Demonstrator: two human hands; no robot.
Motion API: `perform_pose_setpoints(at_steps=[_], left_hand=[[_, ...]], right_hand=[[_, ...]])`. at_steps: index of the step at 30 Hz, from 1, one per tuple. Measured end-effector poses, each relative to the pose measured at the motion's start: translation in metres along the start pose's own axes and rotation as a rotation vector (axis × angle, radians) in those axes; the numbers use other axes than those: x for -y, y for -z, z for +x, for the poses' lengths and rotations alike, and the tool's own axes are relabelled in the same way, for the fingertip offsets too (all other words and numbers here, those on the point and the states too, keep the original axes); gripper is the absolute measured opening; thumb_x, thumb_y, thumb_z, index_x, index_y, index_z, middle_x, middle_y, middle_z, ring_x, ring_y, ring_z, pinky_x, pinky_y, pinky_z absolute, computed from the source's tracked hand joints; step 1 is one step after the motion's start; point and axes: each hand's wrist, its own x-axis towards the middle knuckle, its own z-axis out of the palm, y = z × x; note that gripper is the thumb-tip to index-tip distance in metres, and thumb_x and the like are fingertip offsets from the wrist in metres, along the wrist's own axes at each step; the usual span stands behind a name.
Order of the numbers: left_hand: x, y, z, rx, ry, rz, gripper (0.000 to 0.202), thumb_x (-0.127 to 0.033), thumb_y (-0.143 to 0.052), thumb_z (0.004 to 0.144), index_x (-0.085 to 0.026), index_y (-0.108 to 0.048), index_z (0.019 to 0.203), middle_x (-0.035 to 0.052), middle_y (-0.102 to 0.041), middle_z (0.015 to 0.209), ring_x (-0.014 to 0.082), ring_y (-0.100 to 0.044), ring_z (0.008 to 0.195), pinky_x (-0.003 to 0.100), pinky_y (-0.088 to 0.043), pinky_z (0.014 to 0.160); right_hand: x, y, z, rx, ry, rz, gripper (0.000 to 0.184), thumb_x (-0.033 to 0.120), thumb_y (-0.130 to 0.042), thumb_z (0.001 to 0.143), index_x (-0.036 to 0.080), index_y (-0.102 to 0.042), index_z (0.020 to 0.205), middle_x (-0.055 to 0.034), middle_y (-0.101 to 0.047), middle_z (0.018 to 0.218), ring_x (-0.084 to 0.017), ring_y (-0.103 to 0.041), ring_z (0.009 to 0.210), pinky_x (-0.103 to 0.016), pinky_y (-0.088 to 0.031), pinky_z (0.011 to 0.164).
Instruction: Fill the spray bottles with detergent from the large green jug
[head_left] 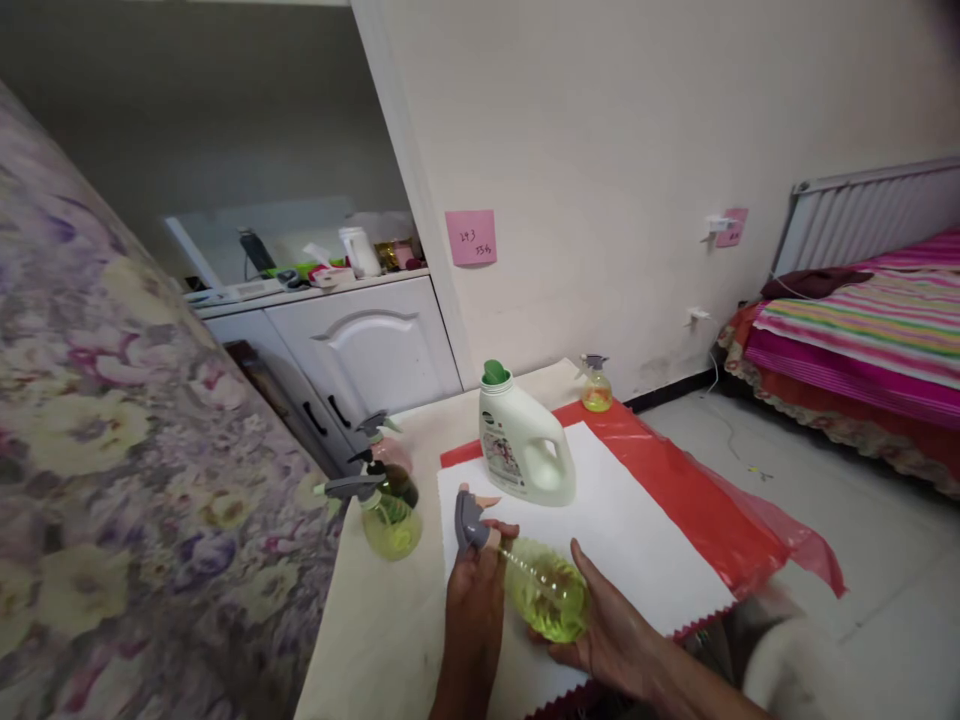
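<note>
A yellow-green spray bottle (546, 593) lies tilted on its side over the white sheet (637, 520). My left hand (472, 590) is wrapped round its neck just below the grey trigger head (469, 520). My right hand (611, 625) cups the bottle's rounded body from the right and below, fingers curled against it. A white detergent jug (523, 440) with a green cap stands upright just behind the bottle.
The table (375, 630) carries a red plastic sheet (697, 500) under the white one. Several spray bottles (386, 500) stand at its left edge, one more spray bottle (596, 385) at the far corner. Floral fabric (112, 450) left, white cabinet (360, 345) behind, striped bed (862, 330) right.
</note>
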Motion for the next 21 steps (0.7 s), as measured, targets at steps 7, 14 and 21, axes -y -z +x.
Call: perform_pose_setpoints(at_steps=[7, 14, 21], left_hand=[[0.002, 0.002, 0.004, -0.039, 0.0, -0.134, 0.058, -0.038, -0.067, 0.079, -0.029, -0.048, 0.133, 0.0008, -0.063, 0.111, 0.0151, -0.062, 0.103, 0.028, -0.045, 0.1], [-0.007, -0.001, -0.001, 0.025, 0.074, -0.117, 0.064, -0.04, -0.07, 0.077, -0.03, -0.046, 0.136, 0.0026, -0.062, 0.119, 0.0197, -0.06, 0.112, 0.032, -0.044, 0.102], [-0.011, -0.007, -0.012, 0.175, 0.131, -0.119, 0.046, -0.043, -0.072, 0.075, -0.02, -0.063, 0.114, 0.009, -0.067, 0.109, 0.0266, -0.061, 0.109, 0.044, -0.04, 0.105]], right_hand=[[-0.013, 0.021, 0.01, -0.019, 0.402, -0.389, 0.064, 0.039, -0.085, 0.06, 0.025, -0.05, 0.112, -0.0039, -0.064, 0.106, -0.021, -0.065, 0.088, -0.034, -0.053, 0.071], [-0.015, 0.03, 0.011, 0.006, 0.298, -0.239, 0.052, 0.057, -0.069, 0.073, 0.02, -0.056, 0.108, -0.0047, -0.071, 0.083, -0.015, -0.067, 0.057, -0.02, -0.047, 0.043], [-0.004, 0.027, 0.004, 0.016, -0.336, -0.091, 0.089, 0.087, -0.017, 0.075, 0.012, -0.061, 0.061, -0.0084, -0.063, 0.041, -0.013, -0.054, 0.028, -0.016, -0.035, 0.025]])
